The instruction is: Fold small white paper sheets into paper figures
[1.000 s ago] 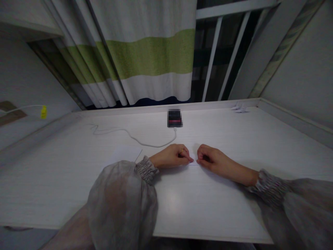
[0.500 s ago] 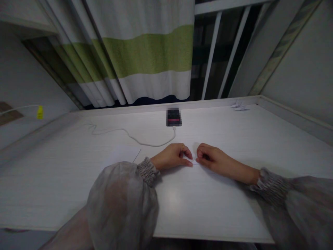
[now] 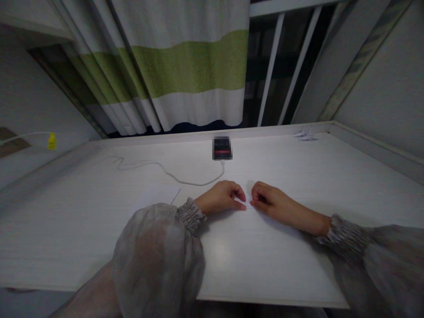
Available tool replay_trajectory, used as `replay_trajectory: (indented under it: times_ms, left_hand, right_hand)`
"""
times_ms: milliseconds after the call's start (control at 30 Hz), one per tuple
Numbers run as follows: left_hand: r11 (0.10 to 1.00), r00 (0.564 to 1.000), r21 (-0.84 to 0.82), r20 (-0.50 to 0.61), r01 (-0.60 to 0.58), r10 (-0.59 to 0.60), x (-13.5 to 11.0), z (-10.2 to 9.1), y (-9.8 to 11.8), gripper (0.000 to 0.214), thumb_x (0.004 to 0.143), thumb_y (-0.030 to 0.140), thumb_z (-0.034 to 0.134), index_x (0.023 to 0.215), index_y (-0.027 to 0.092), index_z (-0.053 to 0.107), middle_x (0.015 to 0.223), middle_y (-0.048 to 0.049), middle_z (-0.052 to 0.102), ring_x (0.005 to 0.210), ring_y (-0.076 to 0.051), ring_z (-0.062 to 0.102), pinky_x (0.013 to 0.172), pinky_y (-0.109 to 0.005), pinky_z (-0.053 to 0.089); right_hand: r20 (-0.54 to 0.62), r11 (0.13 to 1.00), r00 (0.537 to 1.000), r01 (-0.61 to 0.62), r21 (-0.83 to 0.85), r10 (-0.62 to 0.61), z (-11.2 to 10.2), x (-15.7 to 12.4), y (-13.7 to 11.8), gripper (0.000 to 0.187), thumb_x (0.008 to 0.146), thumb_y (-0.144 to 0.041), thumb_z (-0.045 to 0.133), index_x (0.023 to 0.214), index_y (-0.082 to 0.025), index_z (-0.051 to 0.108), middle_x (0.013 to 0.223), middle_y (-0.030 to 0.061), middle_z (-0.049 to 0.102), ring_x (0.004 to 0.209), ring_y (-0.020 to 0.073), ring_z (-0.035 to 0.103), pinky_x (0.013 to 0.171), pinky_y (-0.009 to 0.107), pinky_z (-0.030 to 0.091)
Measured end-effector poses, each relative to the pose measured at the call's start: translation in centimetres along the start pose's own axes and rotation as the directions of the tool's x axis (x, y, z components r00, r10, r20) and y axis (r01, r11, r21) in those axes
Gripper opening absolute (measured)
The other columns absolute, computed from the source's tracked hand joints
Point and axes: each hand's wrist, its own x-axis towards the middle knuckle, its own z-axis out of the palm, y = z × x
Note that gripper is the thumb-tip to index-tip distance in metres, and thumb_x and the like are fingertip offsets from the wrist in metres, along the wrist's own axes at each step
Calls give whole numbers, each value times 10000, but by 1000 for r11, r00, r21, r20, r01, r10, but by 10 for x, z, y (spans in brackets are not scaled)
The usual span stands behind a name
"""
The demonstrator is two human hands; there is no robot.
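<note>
Both hands rest on the white table (image 3: 82,229), fingertips meeting over a small white folded paper (image 3: 247,204). My left hand (image 3: 222,197) pinches the paper's left side, with thumb and forefinger curled onto it. My right hand (image 3: 267,201) holds the right side, its fingers bent inward. The paper is mostly hidden by the fingers and hard to tell from the white tabletop. Loose grey sleeves cover both forearms.
A white paper sheet (image 3: 155,195) lies left of my left wrist. A small black device (image 3: 221,148) with a white cable (image 3: 159,167) sits behind the hands. Small folded paper figures (image 3: 305,134) stand at the far right corner. A striped curtain (image 3: 185,70) hangs behind.
My left hand's fingers have lifted and curled slightly on the paper. Both hands stay in nearly the same place; the view shifted a little.
</note>
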Motion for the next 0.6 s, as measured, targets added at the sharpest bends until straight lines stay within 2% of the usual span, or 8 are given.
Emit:
replay_trajectory:
  times_ms: [400,600]
  left_hand:
    - [1000,1000,22,4,5,-5,-1,0,3,173,618,194,663,778,130,646,507,63,427,483,-60,376,506,-206,286]
    - [1000,1000,15,0,9,-9,-1,0,3,162,622,189,654,771,126,645,512,64,429,481,-56,373,507,-203,291]
  right_hand:
    - [11,999,999,-36,-6,36,0,1,-3,158,732,-88,430,639,-194,358,684,17,442,585,125,410,552,267,346]
    - [3,1000,1000,-16,-16,16,2,0,-2,150,741,-102,420,649,-197,350,687,15,438,589,128,405,560,268,340]
